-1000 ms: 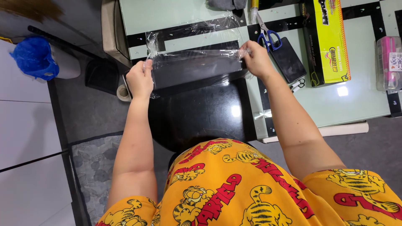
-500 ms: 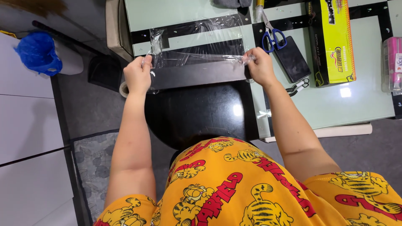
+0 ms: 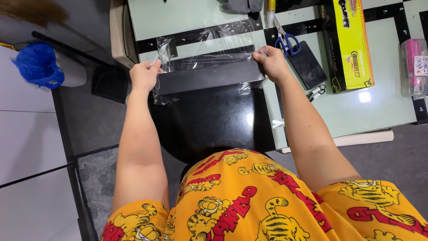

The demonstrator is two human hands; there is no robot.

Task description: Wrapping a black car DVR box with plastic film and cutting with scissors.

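Observation:
A sheet of clear plastic wrap lies stretched over a long, flat black box at the table's near edge. My left hand pinches the left end of the box and the film together. The right end of both is gripped by my right hand. Loose film hangs crumpled below the box at both ends.
The glass table carries blue-handled scissors, a black phone, a long yellow-and-black box, a small clip and a pink-filled clear container. A blue bag lies on the floor at left.
Both hands have shifted the box and the film slightly; the film now lies flatter over the box, and more of it hangs under the near edge.

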